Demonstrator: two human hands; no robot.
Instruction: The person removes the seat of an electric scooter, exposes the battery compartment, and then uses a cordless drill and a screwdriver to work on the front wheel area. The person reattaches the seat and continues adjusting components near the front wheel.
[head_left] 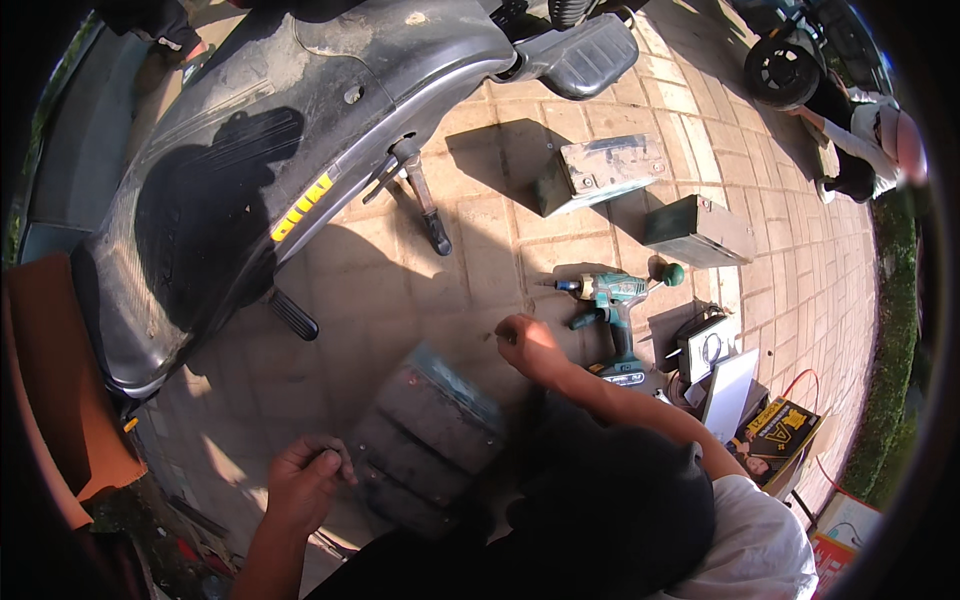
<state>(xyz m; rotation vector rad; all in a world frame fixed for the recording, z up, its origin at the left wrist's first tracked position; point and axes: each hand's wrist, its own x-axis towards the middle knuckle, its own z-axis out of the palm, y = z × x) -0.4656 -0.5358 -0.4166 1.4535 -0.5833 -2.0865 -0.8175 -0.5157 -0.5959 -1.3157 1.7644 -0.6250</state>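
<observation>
My left hand [308,478] is closed, thumb pressed against curled fingers, beside a group of dark box-shaped batteries [430,445] with small metal terminals. Anything inside its grip is hidden. Above the paving, my right hand [530,347] is closed in a pinch; something tiny and dark may show at its fingertips, too small to name. To its right, a teal cordless impact driver [615,300] lies on the bricks, with a green-handled screwdriver [667,273] close by. Two more batteries, a nearer one [698,232] and a farther one [600,172], stand beyond the driver.
A black electric scooter [240,150] fills the upper left, its kickstand [425,200] reaching toward the brick paving [480,270]. A brown cardboard piece [70,380] is at far left. Boxes [775,440] and a white panel [730,395] stand at right. Another person [870,140] crouches upper right.
</observation>
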